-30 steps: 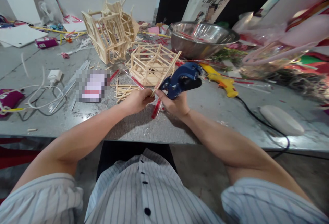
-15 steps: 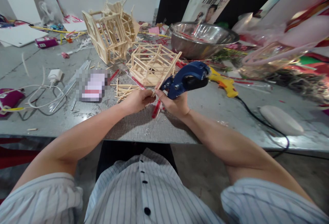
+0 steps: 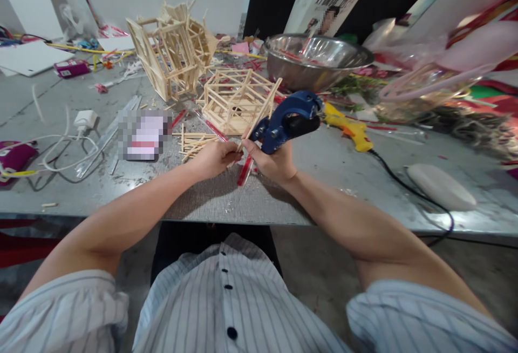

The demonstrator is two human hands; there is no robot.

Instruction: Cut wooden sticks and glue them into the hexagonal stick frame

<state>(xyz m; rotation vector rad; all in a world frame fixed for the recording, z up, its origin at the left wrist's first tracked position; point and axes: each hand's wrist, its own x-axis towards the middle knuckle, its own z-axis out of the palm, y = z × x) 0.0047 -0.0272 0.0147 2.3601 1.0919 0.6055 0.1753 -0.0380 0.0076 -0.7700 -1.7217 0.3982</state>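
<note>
My left hand (image 3: 214,160) is closed, its fingertips pinching the near end of thin wooden sticks (image 3: 265,109) that slant up to the right. My right hand (image 3: 275,165) is wrapped around a blue ratcheting pipe cutter (image 3: 289,121), with its thumb also against the sticks close to my left fingers. Just beyond my hands stands a small open frame of wooden sticks (image 3: 237,96). Loose sticks (image 3: 196,145) lie beside my left hand. A red strip (image 3: 244,172) lies below my fingertips. Exactly how many sticks are pinched is hidden.
A larger stick structure (image 3: 172,56) stands at the back left, a steel bowl (image 3: 319,75) at the back right. To the right are a yellow glue gun (image 3: 348,126) with a black cord and a pale oval object (image 3: 441,185). A phone (image 3: 143,140) and white charger (image 3: 86,120) lie left.
My hands keep the same hold on the sticks and the pipe cutter. The view has shifted slightly, so everything on the table appears a little farther left.
</note>
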